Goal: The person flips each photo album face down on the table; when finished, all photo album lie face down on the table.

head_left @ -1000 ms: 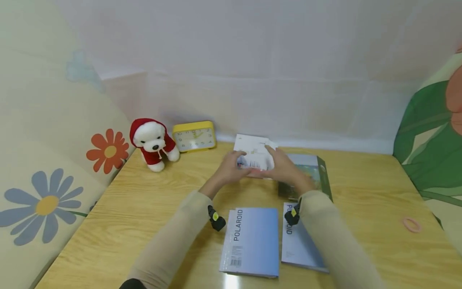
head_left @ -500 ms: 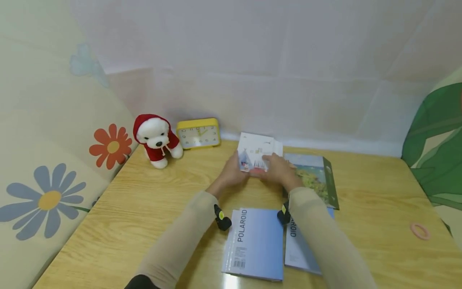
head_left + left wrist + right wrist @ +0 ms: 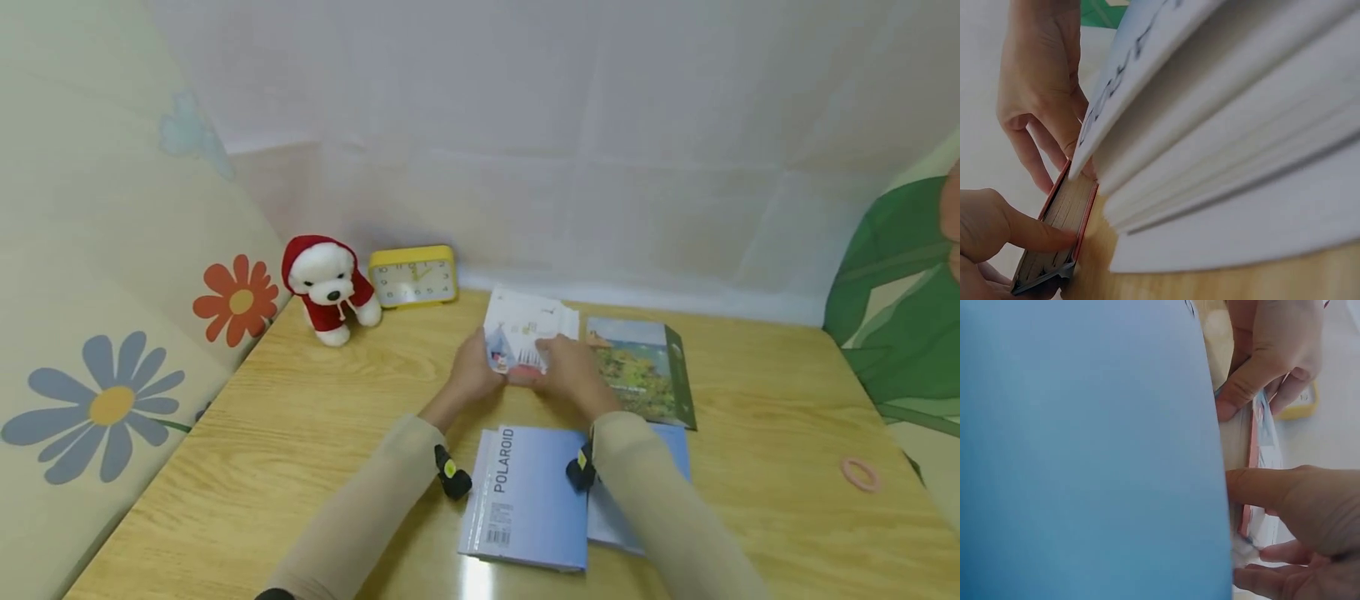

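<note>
A small thick book (image 3: 517,321) with a white illustrated cover and a red lower edge is between both hands at the back of the table. My left hand (image 3: 474,367) grips its left side, and my right hand (image 3: 573,367) holds its near right corner. The left wrist view shows the page edges (image 3: 1066,215) between red cover boards, with the left thumb (image 3: 1041,236) pressed across them. From the right wrist, the right thumb (image 3: 1260,487) also lies on the page side. A blue POLAROID album (image 3: 1091,450) hides much of that view.
Two blue POLAROID albums, a front one (image 3: 540,508) and one partly under the right sleeve (image 3: 611,517), lie near me. A landscape-covered book (image 3: 637,367) is right of the hands. A plush dog (image 3: 326,287), yellow clock (image 3: 414,279) and pink ring (image 3: 860,475) stand or lie farther out.
Both hands have shifted slightly toward me with the white book, which now sits more tilted. The right hand has slid lower on it, and the right forearm has moved left, uncovering the landscape book.
</note>
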A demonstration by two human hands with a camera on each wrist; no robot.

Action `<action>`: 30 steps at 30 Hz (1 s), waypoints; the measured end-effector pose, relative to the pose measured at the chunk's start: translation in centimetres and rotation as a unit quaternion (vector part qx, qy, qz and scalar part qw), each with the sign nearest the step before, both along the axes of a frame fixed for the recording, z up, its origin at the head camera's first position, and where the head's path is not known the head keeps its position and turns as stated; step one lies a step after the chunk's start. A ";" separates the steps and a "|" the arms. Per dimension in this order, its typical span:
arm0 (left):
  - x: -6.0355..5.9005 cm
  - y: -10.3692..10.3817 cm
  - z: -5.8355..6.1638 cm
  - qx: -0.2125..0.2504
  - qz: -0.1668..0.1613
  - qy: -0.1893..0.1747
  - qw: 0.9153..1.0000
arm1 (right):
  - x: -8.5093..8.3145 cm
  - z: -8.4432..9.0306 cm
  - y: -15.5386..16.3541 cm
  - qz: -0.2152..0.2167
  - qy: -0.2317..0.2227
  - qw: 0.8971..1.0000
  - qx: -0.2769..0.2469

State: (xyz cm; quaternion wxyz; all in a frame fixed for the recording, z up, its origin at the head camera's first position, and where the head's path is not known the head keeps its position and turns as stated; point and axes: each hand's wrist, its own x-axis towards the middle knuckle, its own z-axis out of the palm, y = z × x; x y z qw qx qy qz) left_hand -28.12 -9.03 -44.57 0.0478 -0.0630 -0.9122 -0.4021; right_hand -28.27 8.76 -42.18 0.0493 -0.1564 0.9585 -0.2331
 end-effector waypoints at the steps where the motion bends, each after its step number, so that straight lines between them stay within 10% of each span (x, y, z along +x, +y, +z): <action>1: 0.3 -0.1 0.0 -0.004 0.000 0.000 1.000 | 0.3 0.0 -0.1 -0.001 0.006 1.000 -0.003; 11: 3.2 -1.6 0.1 -0.006 0.001 -0.002 1.000 | 3.3 0.1 -1.6 0.024 0.032 0.999 -0.001; 24: 3.8 -2.2 1.6 0.006 0.004 0.018 1.000 | 4.6 -0.2 -2.2 -0.005 0.034 0.999 -0.024; 30: 4.1 -3.4 3.9 0.059 -0.062 0.079 0.993 | 4.6 -0.1 -2.5 -0.011 0.055 0.994 -0.097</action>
